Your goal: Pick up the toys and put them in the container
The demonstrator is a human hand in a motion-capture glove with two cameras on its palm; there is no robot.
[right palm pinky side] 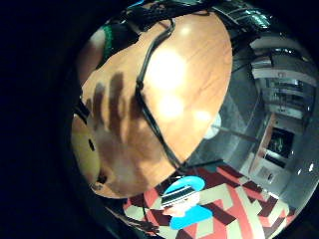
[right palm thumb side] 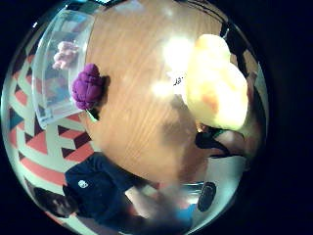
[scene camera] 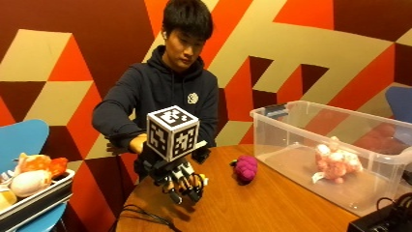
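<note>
Above the table's (scene camera: 270, 208) near left part, the gloved right hand (scene camera: 182, 186) hangs with fingers loosely spread, holding nothing. Rightward, the purple toy (scene camera: 245, 168) lies beside the clear container (scene camera: 283, 126); approaching low from above should suit.

Dark navy hoodie (scene camera: 161, 94), small white logo (scene camera: 192, 98) on the chest, and a black glove covers the right hand (scene camera: 182, 182).

The outside view looks across the wooden table (scene camera: 270, 203) toward the person, fairly near, with the clear container (scene camera: 334, 145) at right. Both palm views look down from the gloved right hand (scene camera: 183, 186) close above that tabletop; the thumb-side one shares the container (right palm thumb side: 58, 63) and purple toy (right palm thumb side: 87, 87).
</note>
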